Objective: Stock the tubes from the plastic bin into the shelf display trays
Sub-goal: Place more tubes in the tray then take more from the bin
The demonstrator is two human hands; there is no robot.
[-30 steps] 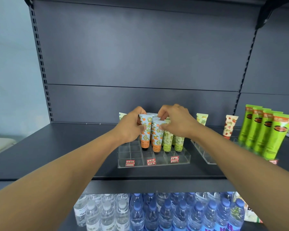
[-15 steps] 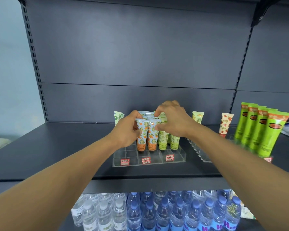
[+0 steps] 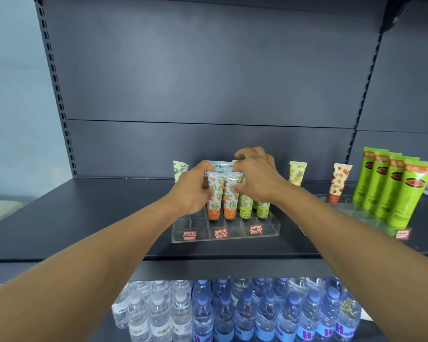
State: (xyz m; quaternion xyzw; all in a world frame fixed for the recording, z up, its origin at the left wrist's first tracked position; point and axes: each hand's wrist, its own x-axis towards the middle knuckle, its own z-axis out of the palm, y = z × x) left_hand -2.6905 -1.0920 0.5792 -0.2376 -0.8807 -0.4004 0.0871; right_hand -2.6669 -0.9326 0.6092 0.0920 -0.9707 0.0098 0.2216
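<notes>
Since half a second ago little has changed: both hands stay at the cluster of orange tubes [image 3: 216,193], with the right hand [image 3: 256,180] now lifted slightly so its upper fingers arch loosely above the tube tops. The left hand [image 3: 192,191] curls round the left side of the front orange tube, thumb on its face, while the right thumb and fingers pinch the neighbouring one from the right. The tubes stand cap-down in the clear tray [image 3: 267,229] on the shelf [image 3: 84,218], green tubes [image 3: 253,206] beside them, front compartments bare; the bin is out of view.
</notes>
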